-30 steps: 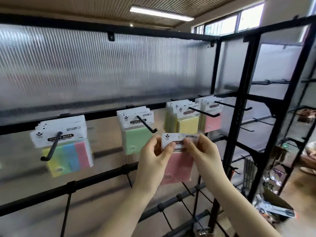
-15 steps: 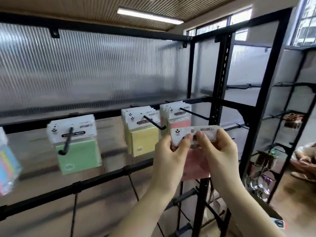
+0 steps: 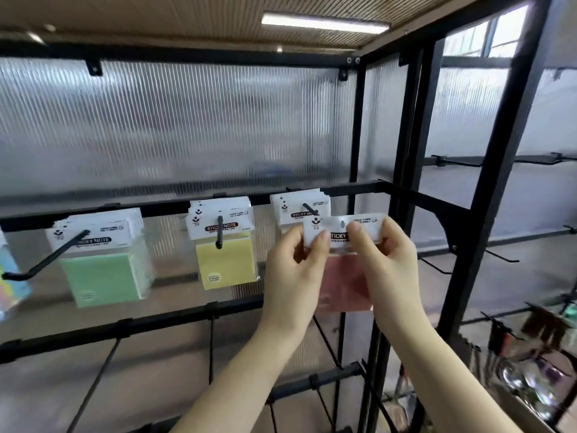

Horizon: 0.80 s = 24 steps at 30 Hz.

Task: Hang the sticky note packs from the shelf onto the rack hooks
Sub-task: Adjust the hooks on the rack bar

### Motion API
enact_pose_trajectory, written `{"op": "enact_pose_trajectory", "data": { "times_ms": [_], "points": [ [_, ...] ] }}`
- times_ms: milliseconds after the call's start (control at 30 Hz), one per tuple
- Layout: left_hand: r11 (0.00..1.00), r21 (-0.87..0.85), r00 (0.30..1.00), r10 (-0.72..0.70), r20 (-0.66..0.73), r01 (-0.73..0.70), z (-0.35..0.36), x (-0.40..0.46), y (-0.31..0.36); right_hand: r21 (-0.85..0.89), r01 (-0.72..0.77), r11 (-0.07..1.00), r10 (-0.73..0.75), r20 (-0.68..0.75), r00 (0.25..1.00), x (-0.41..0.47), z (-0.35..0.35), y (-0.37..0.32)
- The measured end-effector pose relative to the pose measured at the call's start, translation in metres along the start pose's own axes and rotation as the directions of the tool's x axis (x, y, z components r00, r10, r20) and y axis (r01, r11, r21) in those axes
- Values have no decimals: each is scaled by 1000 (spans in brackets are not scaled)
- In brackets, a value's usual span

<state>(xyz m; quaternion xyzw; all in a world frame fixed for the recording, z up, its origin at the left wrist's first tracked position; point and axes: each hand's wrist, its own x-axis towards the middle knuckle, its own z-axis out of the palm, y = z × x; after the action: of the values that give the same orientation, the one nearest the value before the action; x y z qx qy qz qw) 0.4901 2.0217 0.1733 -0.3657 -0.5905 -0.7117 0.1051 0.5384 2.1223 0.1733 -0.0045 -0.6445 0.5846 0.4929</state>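
So the pink pack is held up right in front of the rightmost hook, the one that already has a stack of pink packs on it. Makes sense to me: colours are sorted per hook, with the yellow packs on the hook to the left of that one and the green packs further left again.

Both hands pinch the white header card, one on each side of its hang hole. The left hand has its thumb on the front of the card's left half, and the right hand does the same on the right half. My guess is that's to keep the hole clear and the card flat so the hook tip can slide through.

The hole sits just below and right of the hook tip, not threaded yet as far as I can tell.
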Motion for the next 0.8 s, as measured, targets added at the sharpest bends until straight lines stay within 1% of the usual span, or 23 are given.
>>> {"op": "enact_pose_trajectory", "data": {
  "times_ms": [100,233,400,500,567,633,700,733,800],
  "points": [
    [1000,27,999,16,-39,-15,3,-3,-1,56,-31,998,29,50,998,3,-1,2],
    [999,24,997,32,-70,-31,5,-8,-2,74,-64,995,57,98,994,5,-6,7],
    [998,51,994,-23,-105,29,5,-11,-10,49,-95,994,86,169,982,7,-10,18],
    [987,145,985,-41,-166,65,5,-8,-17,-2,-91,996,90,173,981,11,-7,26],
    [978,194,960,-26,-278,83,6,-5,-20,-37,-106,994,111,143,984,15,-4,32],
    [962,264,929,31,-368,73,5,-2,-25,-69,-119,991,126,110,986,21,-1,39],
    [919,387,920,89,-381,71,5,2,-29,-111,-124,986,134,91,987,26,1,45],
    [904,420,919,101,-381,75,5,5,-32,-131,-134,982,146,86,986,28,3,48],
    [897,433,915,100,-390,87,6,10,-37,-157,-159,975,174,88,981,33,6,54]
  ]
}}
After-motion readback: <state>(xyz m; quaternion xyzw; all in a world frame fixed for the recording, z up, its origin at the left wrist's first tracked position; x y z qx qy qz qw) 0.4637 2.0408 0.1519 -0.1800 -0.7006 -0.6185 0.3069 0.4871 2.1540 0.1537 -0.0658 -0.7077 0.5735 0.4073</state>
